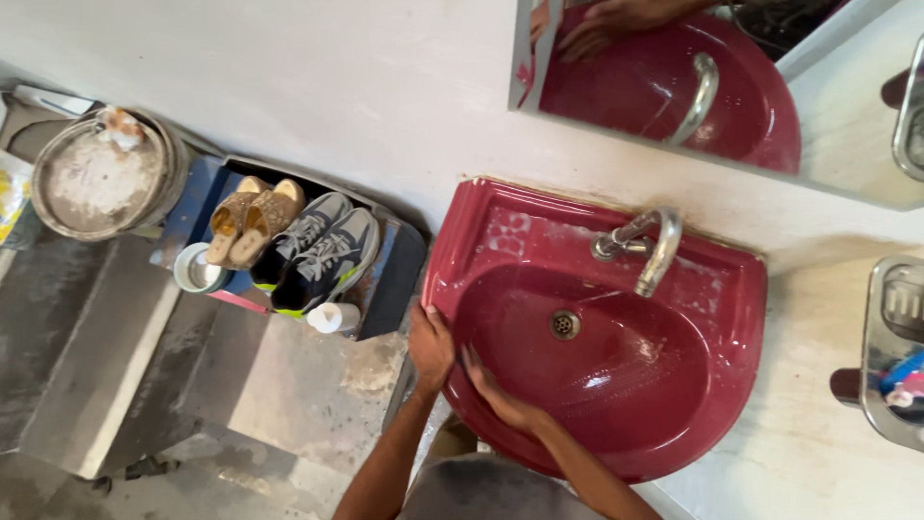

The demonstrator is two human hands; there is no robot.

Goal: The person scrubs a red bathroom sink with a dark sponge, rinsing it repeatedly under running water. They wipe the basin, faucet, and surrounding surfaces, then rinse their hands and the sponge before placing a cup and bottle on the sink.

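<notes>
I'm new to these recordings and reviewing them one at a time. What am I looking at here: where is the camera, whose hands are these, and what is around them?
This is one picture from a camera worn on a person's head, looking down, so there is no machine. The two bare arms coming up from the bottom edge are that person's own. The left hand grips the near left rim of a dark red washbasin. The right hand lies flat inside the wet bowl, and holds nothing that I can see. A metal tap curves over the drain. Above, a mirror reflects the basin. To the left, a low rack holds grey sneakers and tan sandals.
</notes>
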